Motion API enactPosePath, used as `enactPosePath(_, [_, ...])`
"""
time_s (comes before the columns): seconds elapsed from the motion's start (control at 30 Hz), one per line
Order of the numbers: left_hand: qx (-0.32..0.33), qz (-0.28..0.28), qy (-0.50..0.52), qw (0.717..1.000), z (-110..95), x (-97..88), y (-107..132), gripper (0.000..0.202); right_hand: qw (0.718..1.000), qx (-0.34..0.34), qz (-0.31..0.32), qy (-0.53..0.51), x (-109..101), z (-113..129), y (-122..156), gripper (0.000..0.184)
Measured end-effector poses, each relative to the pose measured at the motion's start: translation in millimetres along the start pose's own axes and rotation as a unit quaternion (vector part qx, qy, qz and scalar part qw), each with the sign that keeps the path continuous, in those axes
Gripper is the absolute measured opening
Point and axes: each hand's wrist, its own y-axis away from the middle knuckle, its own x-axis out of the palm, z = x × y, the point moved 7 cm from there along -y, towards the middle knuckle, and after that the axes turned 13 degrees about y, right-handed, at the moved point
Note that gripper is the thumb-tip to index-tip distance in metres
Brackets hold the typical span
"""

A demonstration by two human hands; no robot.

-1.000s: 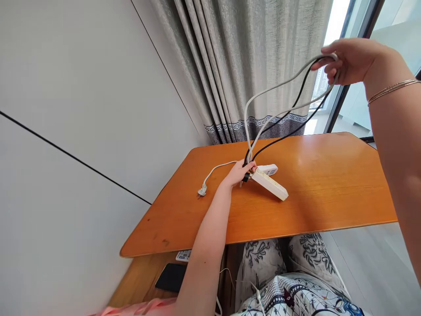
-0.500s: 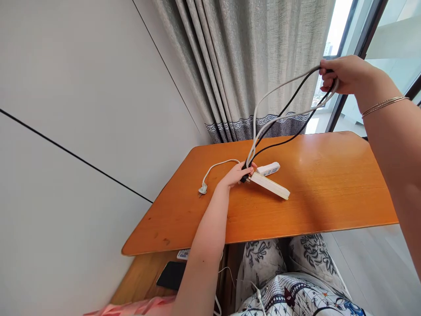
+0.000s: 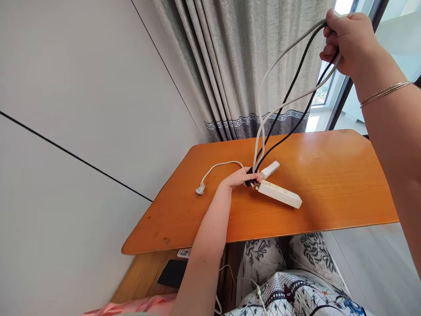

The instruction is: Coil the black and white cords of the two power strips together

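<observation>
In the head view, a white power strip [image 3: 279, 194] hangs or rests at the middle of the wooden table. My left hand [image 3: 241, 177] is closed at its cord end, around a black plug [image 3: 250, 179] and the lower ends of a white cord [image 3: 261, 94] and a black cord [image 3: 291, 87]. Up at the right, my right hand [image 3: 350, 41] grips the looped far ends of both cords, holding them raised. Behind the left hand lies a second, smaller white power strip [image 3: 270, 170]. Its thin white cord runs left to a clear-white plug [image 3: 200, 189].
The orange-brown table [image 3: 345, 184] has rounded corners. Grey curtains [image 3: 250, 66] hang behind it, beside a window at the right. A white wall panel [image 3: 72, 153] borders the left. Below the table edge a dark phone [image 3: 173, 273] lies on a wooden surface.
My right hand has risen, lifting the cord loops higher. My left hand has shifted slightly right with the cord ends, and the larger power strip has moved right and turned.
</observation>
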Motion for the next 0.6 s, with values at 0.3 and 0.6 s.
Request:
enactPosePath(0.3, [0.02, -0.002, 0.109, 0.994, 2.0, 9.2, -0.9, 0.043, 0.998, -0.005, 0.045, 0.044, 17.2, 20.8, 15.3, 0.039])
enactPosePath(0.6, [0.15, -0.119, 0.312, 0.931, -22.4, -16.4, 15.5, 0.047, 0.981, 0.188, 0.028, 0.034, -26.8, -124.0, 50.8, 0.023])
